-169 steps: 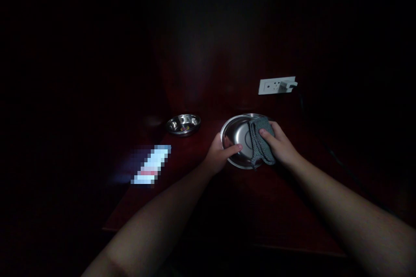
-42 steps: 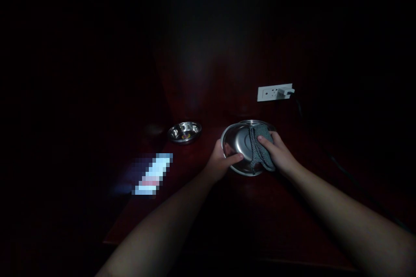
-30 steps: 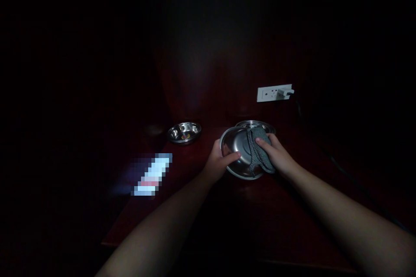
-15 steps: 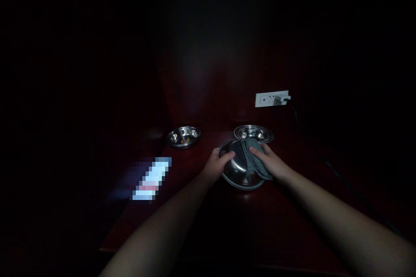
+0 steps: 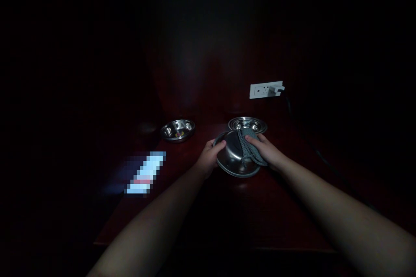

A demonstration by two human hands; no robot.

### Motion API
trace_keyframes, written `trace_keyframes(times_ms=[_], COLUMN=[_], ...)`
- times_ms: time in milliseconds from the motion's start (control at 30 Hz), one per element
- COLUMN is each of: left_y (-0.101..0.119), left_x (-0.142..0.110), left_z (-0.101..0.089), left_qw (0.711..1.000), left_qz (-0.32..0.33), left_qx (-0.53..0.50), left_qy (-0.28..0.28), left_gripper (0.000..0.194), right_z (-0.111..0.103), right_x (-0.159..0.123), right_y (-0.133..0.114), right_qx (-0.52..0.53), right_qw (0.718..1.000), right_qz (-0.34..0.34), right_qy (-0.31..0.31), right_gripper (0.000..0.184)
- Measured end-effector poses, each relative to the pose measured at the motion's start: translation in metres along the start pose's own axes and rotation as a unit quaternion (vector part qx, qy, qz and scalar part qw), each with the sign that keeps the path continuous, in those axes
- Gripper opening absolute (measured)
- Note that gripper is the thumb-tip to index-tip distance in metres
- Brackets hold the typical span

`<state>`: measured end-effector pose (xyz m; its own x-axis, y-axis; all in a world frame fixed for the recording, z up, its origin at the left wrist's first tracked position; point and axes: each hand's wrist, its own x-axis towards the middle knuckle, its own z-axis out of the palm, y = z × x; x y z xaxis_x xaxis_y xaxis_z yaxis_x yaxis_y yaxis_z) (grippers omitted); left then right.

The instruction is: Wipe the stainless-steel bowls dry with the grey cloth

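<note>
A shiny steel bowl (image 5: 232, 162) is held tilted above the table, its rounded outer side facing me. My left hand (image 5: 209, 156) grips its left rim, thumb on the outer surface and fingers out of sight behind. A folded grey-green cloth (image 5: 250, 147) lies against the bowl's right side. Closed around that cloth, my right hand (image 5: 264, 149) presses it onto the metal, thumb on top. Just behind the held bowl, a wide-rimmed steel bowl or stack of bowls (image 5: 247, 122) rests on the table.
Another steel bowl (image 5: 178, 130), perhaps stacked, stands at the back left of the dark red table (image 5: 195, 207). A blurred-out bright screen (image 5: 146, 173) is near the left edge. On the back wall is a white socket (image 5: 265, 90) with a plug and dark cable. The surroundings are very dark.
The whole view has shifted, so everything appears slightly higher and further left. Both hands keep their hold on the bowl and cloth, with hardly any change between them.
</note>
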<state>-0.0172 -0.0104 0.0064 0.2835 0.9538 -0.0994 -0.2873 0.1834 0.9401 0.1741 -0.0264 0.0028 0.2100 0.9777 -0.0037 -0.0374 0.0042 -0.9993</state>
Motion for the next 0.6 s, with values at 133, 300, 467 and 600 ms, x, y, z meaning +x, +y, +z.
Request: trace_keyframes(times_ms=[133, 300, 467, 600], left_y=[0.008, 0.001, -0.002, 0.003], left_x=[-0.005, -0.011, -0.01, -0.008], left_z=[0.003, 0.005, 0.005, 0.004], left_qw=[0.993, 0.996, 0.999, 0.998], left_qz=[0.012, -0.004, 0.011, 0.027], left_qx=[-0.101, -0.038, 0.005, 0.008], left_qy=[-0.062, -0.086, -0.045, -0.048], left_gripper=[0.03, 0.05, 0.056, 0.048], right_z=[0.0, -0.001, -0.003, 0.0], right_x=[0.001, 0.001, 0.002, -0.002], right_y=[-0.004, -0.002, 0.003, 0.003], right_qx=[0.034, 0.003, -0.052, -0.042], right_qw=[0.999, 0.998, 0.997, 0.998], right_qz=[0.024, -0.016, -0.041, -0.046], right_qy=[0.034, 0.053, 0.032, 0.001], right_gripper=[0.05, 0.049, 0.049, 0.052])
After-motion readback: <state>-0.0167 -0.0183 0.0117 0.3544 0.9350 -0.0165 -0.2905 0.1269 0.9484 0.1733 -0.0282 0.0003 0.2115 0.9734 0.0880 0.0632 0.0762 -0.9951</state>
